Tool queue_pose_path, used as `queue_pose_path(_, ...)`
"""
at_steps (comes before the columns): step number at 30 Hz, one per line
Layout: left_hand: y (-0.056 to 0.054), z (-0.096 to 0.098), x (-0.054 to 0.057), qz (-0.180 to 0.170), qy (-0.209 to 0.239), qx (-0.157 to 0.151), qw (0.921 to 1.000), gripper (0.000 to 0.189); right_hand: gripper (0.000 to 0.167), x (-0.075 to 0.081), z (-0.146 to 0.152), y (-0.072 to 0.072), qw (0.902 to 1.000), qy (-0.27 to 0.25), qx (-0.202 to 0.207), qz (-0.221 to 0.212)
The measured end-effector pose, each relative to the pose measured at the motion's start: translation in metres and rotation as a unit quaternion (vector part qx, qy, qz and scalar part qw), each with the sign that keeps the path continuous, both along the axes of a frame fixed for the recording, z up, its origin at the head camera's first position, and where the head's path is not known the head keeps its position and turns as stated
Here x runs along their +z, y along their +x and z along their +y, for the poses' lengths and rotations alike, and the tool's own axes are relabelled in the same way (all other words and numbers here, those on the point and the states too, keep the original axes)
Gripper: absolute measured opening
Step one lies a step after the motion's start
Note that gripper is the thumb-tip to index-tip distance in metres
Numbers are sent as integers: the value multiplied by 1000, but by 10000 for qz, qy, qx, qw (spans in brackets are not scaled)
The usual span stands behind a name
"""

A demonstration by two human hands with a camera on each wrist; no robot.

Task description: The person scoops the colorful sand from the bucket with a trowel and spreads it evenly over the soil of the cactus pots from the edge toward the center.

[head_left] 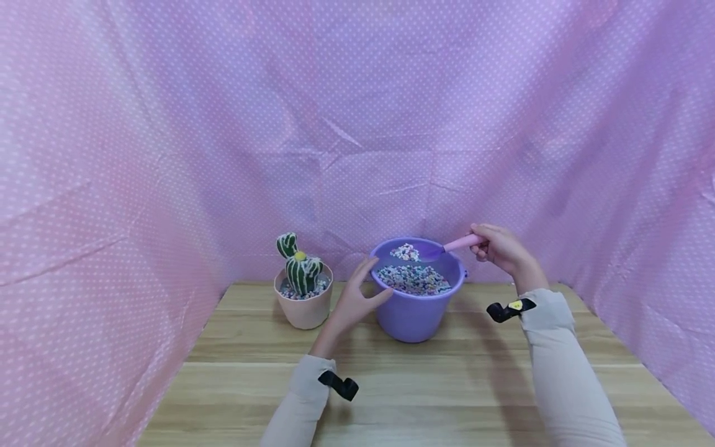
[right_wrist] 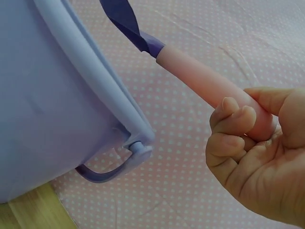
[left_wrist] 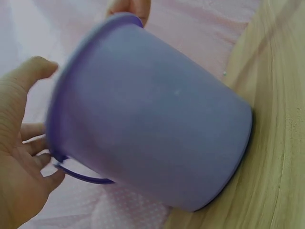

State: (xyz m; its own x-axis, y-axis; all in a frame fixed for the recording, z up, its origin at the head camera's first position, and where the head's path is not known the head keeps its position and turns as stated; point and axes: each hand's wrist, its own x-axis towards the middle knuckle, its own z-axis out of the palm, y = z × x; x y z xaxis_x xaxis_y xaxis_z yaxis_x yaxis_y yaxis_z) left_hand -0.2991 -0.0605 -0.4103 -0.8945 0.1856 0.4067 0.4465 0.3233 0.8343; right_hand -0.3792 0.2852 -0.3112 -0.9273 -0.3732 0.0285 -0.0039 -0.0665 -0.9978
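Note:
A purple bucket point(head_left: 413, 320) stands upright on the table, partly filled with small multicoloured pebbles point(head_left: 416, 280). My right hand point(head_left: 503, 251) grips the pink handle point(right_wrist: 209, 78) of a toy shovel with a purple blade point(head_left: 432, 253). The blade is over the bucket's mouth and carries a heap of pale pebbles point(head_left: 405, 251). My left hand point(head_left: 357, 298) is spread at the bucket's left rim, thumb toward the near side and fingers toward the far side. In the left wrist view its fingers are loosely extended beside the rim and the bucket's handle point(left_wrist: 86, 178).
Left of the bucket is a pale pink pot point(head_left: 304, 312) with a green and white cactus point(head_left: 303, 273) and pebbles round its base. The wooden table point(head_left: 424, 385) is enclosed by pink dotted cloth point(head_left: 357, 124) at the back and sides.

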Motion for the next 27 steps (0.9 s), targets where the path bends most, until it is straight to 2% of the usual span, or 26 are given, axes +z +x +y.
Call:
queue_pose_path(3, 12, -10, 6, 520, 76, 130, 9985, 70, 32, 0, -1, 1, 10000, 14, 24, 50)
queue_pose_path(5, 18, -19, 12, 1080, 248, 319, 9933, 62, 33, 0, -2, 1, 9999, 9, 40, 96)
queue_pose_path(7, 23, -30, 19, 1711, 544, 552, 9822, 52, 33, 1, -4, 0, 9999, -17, 45, 109)
queue_pose_path(9, 25, -44, 26, 2265, 910, 839, 9661, 40, 32, 3, -6, -1, 9999, 21, 30, 112)
queue_pose_path(11, 27, -60, 31, 2549, 1270, 1198, 9511, 31, 29, 4, -11, -1, 9999, 99, -30, 113)
queue_pose_path(12, 27, -69, 32, 2567, 1471, 1376, 9453, 28, 27, 5, -14, -1, 9997, 185, -67, 128)
queue_pose_path(15, 27, -96, 31, 2259, 1824, 2007, 9356, 25, 24, 9, -24, -3, 9983, 520, -109, 249)
queue_pose_path(17, 24, -112, 25, 1902, 1788, 2341, 9365, 30, 25, 12, -32, -4, 9965, 740, -14, 394)
queue_pose_path(19, 20, -128, 17, 1487, 1601, 2471, 9440, 40, 32, 13, -41, -6, 9938, 936, 228, 561)
queue_pose_path(21, 17, -140, 9, 1032, 1296, 2475, 9546, 55, 36, 14, -50, -7, 9910, 1078, 406, 683)
queue_pose_path(23, 15, -149, 1, 546, 1018, 2375, 9645, 68, 35, 15, -60, -8, 9904, 1161, 358, 654)
queue_pose_path(27, 14, -161, -11, -300, 579, 2140, 9747, 85, 26, 15, -80, -10, 9899, 1328, 104, 494)
